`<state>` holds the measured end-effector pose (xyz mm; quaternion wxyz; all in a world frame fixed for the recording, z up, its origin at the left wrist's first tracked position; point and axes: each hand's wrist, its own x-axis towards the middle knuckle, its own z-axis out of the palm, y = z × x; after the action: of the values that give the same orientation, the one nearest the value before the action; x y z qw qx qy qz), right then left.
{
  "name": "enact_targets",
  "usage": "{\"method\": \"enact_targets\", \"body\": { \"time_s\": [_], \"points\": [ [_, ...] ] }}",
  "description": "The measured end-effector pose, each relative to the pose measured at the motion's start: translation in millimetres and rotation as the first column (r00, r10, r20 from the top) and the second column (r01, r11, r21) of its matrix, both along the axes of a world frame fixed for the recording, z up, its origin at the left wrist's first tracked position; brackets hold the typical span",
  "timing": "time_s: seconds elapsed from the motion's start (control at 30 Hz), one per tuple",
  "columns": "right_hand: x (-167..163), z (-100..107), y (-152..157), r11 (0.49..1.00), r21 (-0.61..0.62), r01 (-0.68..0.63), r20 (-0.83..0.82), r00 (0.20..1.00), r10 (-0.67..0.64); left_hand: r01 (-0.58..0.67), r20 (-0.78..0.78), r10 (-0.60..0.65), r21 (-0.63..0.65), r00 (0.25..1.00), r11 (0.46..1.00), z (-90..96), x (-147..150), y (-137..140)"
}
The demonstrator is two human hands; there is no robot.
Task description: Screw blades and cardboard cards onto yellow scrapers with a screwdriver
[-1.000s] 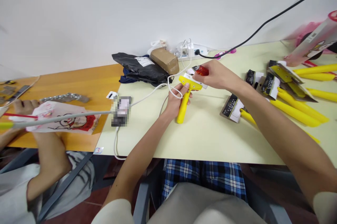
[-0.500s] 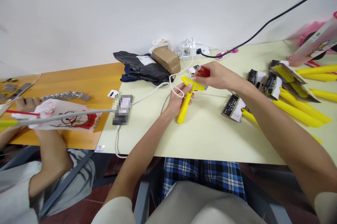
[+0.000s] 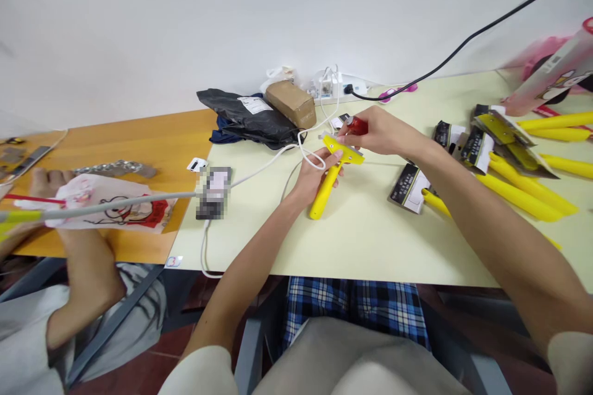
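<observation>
My left hand [image 3: 319,174] is closed around a yellow scraper [image 3: 326,190] just below its wide head, thumb pressed on the head. The scraper's handle points down toward the table's front edge. Over the head, my right hand [image 3: 377,130] grips a red-handled screwdriver [image 3: 356,126]; its tip is hidden by my fingers. A strip of grey metal shows along the head's far edge. A white cable [image 3: 303,144] loops in front of my left hand. To the right lie several more yellow scrapers [image 3: 523,194], some with black-and-white packaging cards [image 3: 410,188].
A black plastic parcel [image 3: 250,120], a brown cardboard box [image 3: 291,103] and a white power strip [image 3: 333,87] line the wall. A blurred-out device [image 3: 214,193] with cables lies left. Further left, a co-worker's arm [image 3: 90,265] rests by a printed plastic bag [image 3: 120,200].
The scraper's head has turned slightly in my left hand, its right end dipping a little. My right hand stays at the head with the screwdriver. The whole view has shifted slightly.
</observation>
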<state>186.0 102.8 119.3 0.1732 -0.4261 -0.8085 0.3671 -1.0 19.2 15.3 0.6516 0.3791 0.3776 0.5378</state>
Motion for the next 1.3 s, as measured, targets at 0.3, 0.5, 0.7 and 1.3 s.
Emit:
{"method": "enact_targets", "body": {
  "time_s": [0.3, 0.5, 0.7, 1.3],
  "points": [
    [0.9, -2.9, 0.9, 1.0, -0.003, -0.01, 0.027, 1.0, 0.01, -0.015, -0.016, 0.015, -0.006, 1.0, 1.0, 0.0, 1.0, -0.8],
    [2.1, -0.2, 1.6, 1.0, 0.016, -0.004, 0.073, 0.997, 0.003, -0.042, 0.001, 0.042, -0.005, 0.999, 0.999, -2.6, 2.9, -1.0],
    [3.1, 1.9, 1.7, 0.999, 0.044, -0.011, 0.107, 0.994, 0.006, -0.076, 0.002, 0.076, -0.013, 0.997, 0.997, 0.0, 2.9, -0.8],
    [5.1, -2.4, 3.2, 0.999, 0.033, -0.008, 0.062, 0.998, 0.006, -0.077, 0.006, 0.077, 0.015, 0.997, 0.997, 0.7, 1.3, -0.7]
  ]
}}
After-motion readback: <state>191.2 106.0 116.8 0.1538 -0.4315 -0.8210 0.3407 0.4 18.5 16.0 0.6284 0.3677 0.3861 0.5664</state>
